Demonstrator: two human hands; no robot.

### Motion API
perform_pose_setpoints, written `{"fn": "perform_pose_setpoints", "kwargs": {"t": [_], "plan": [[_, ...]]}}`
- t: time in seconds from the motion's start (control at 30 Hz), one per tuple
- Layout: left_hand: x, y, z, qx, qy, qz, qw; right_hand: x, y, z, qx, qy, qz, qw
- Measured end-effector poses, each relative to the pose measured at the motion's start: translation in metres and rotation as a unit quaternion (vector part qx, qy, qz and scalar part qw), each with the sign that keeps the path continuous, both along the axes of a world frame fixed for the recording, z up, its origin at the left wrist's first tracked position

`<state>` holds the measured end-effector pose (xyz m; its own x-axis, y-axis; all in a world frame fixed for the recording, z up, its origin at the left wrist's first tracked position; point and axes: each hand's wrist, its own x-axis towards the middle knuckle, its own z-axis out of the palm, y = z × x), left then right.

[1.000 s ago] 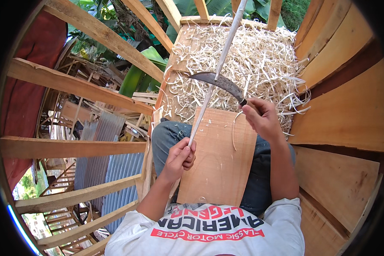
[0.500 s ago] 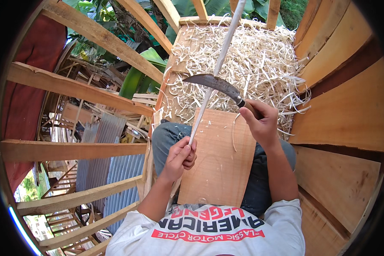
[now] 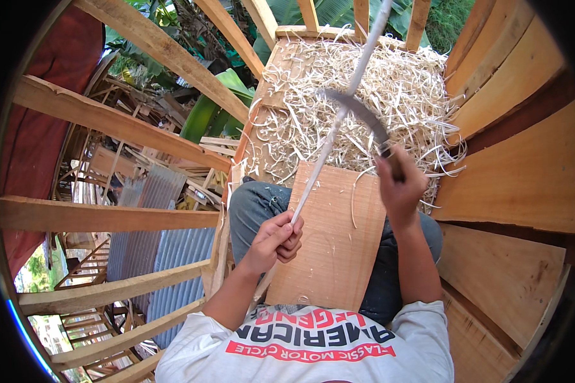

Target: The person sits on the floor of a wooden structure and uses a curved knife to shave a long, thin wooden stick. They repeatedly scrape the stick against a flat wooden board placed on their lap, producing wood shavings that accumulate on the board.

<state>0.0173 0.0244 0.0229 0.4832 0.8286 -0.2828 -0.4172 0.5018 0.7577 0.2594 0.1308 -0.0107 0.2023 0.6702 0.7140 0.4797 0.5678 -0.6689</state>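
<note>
My left hand (image 3: 277,239) is closed round the near end of a long pale stick (image 3: 326,150), which slants up and away to the right past the top of the picture. In my right hand (image 3: 402,185) is the dark handle of a sickle (image 3: 364,116). Its curved blade, slightly blurred, points left and crosses the stick well beyond my left hand. Whether the edge touches the stick I cannot tell. Across my lap lies a flat wooden board (image 3: 329,236) with a thin curled shaving (image 3: 354,203) and small chips on it.
A heap of pale shavings (image 3: 402,83) covers the wooden floor ahead. Slatted wooden railing (image 3: 108,217) stands at my left, with corrugated metal sheets (image 3: 179,262) and scrap wood below. Plank walls (image 3: 511,172) close in the right side. Green leaves show beyond the far rail.
The sickle has moved right and a little farther away, its blade now tilted more steeply. The stick and my left hand have shifted slightly right.
</note>
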Motion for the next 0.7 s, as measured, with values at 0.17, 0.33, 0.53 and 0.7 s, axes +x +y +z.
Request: {"fn": "perform_pose_setpoints", "kwargs": {"t": [0.17,0.33,0.53,0.7], "plan": [[-0.011,-0.006,-0.007,0.004,0.041,0.044,0.998,0.036,0.007,0.000,-0.177,0.146,0.057,0.972],[-0.006,-0.007,-0.003,0.033,0.078,0.041,0.996,0.006,-0.008,0.016,-0.251,0.010,0.326,0.912],[0.000,-0.012,-0.004,0.046,0.116,0.055,0.991,0.014,0.000,0.010,-0.234,0.025,0.162,0.958],[0.001,-0.008,0.002,0.034,0.058,0.034,0.997,0.004,-0.002,0.004,-0.094,-0.017,0.067,0.993]]}}
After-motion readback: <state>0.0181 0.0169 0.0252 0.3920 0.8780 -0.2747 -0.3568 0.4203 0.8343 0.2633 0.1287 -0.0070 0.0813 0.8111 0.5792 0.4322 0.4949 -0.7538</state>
